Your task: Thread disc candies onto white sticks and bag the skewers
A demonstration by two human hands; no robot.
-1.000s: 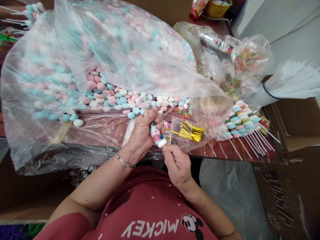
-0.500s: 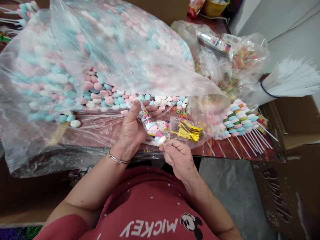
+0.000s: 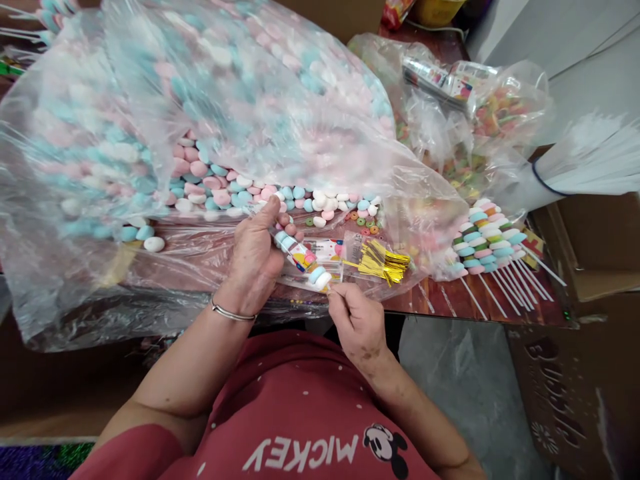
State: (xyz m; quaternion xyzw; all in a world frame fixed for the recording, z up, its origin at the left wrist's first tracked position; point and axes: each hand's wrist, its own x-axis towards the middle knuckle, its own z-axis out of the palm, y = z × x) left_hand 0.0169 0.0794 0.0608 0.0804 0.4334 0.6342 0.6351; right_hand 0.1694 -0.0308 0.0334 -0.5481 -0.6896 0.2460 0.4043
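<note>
A clear printed wrapper (image 3: 299, 255) with pink, blue and white candies inside slants down between my hands. My left hand (image 3: 257, 257) is closed round its upper end, thumb on top. At its lower end, by a white candy (image 3: 323, 280), the fingertips of my right hand (image 3: 357, 317) are pinched together on the wrapper's end. Just beyond my right hand lies a bundle of gold twist ties (image 3: 385, 260) in a small clear packet. Behind my left hand, loose pink, blue and white candies (image 3: 220, 197) spill from a big clear bag (image 3: 280, 100).
Stacked candy skewers (image 3: 485, 239) on white sticks lie at the table's right end. Behind them stands a bundle of white sticks (image 3: 590, 160). Clear bags of ring candies (image 3: 465, 160) are at the back right, a cardboard box (image 3: 565, 387) below right.
My left fingers, spread before, have curled round the wrapper, which now looks straighter. My right hand still pinches its lower end. The view has shifted slightly.
</note>
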